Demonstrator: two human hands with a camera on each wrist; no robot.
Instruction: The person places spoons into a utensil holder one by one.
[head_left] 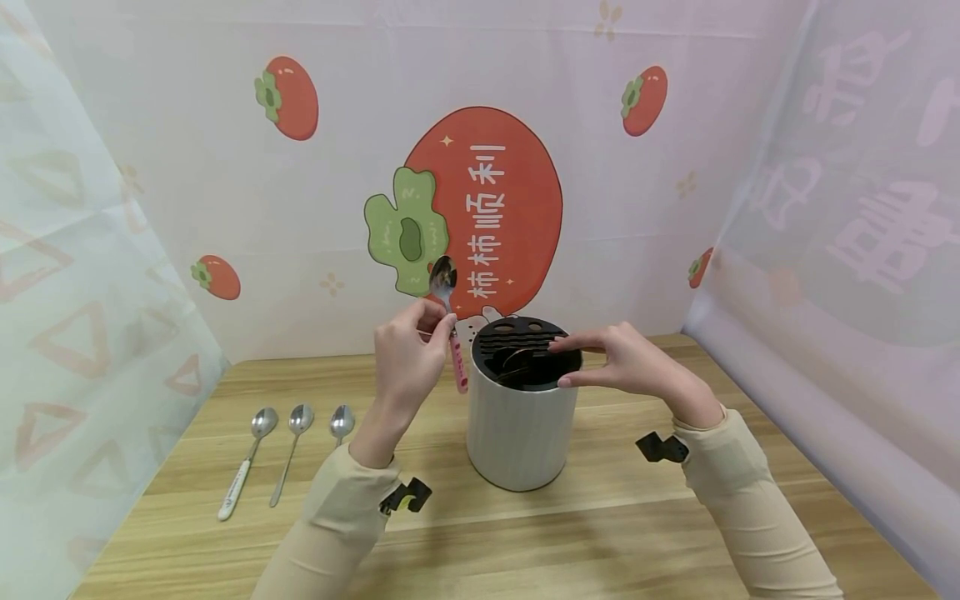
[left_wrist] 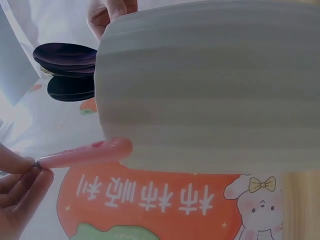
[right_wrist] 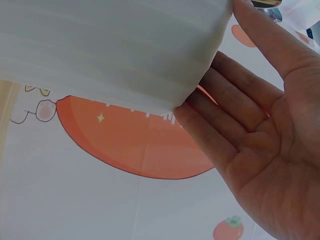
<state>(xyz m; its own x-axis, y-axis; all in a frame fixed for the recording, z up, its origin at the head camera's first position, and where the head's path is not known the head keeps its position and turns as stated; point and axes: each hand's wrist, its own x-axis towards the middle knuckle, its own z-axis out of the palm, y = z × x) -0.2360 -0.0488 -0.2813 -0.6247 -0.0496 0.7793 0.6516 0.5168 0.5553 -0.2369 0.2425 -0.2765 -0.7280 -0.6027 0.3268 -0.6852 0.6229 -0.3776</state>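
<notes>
My left hand (head_left: 408,350) pinches a spoon (head_left: 459,367) with a pink, red-patterned handle, its metal bowl upward. The handle's end hangs by the left side of a white ribbed utensil holder (head_left: 517,442), overlapping it in the left wrist view. My right hand (head_left: 622,362) is at the holder's right rim, with thumb and fingers spread and fairly straight; in the right wrist view its fingertips are right at the rim. The holder has a black slotted top (head_left: 517,337) with round holes at the back. Dark spoon bowls (left_wrist: 65,57) stick up from its front opening.
Three spoons lie on the wooden table (head_left: 525,542) at the left: one with a white handle (head_left: 240,487), a slim metal one (head_left: 288,458), and one (head_left: 342,423) partly hidden by my left arm. A persimmon-print cloth (head_left: 480,67) hangs behind and at both sides.
</notes>
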